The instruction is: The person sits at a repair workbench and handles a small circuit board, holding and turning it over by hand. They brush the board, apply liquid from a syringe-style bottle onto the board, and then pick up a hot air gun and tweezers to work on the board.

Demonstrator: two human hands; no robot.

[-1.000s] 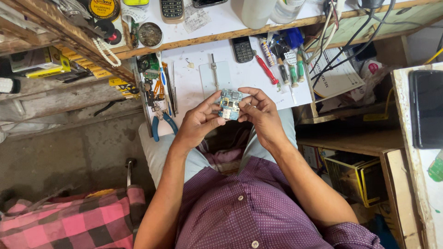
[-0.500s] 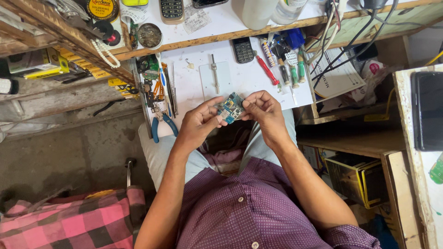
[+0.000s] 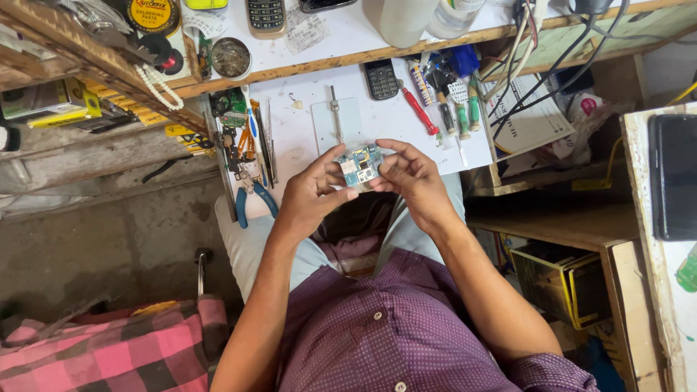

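Head view: white desk (image 3: 305, 138) lies beyond both hands; left hand (image 3: 314, 194) and right hand (image 3: 412, 176) each pinch the small circuit board (image 3: 359, 166) between them, long axis left-to-right, face up; its underside is hidden.

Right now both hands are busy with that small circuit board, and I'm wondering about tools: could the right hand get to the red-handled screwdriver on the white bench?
Probably yes. The red-handled screwdriver lies uncovered on the bench just beyond the right hand, nothing between them. It would first have to let go of the circuit board.
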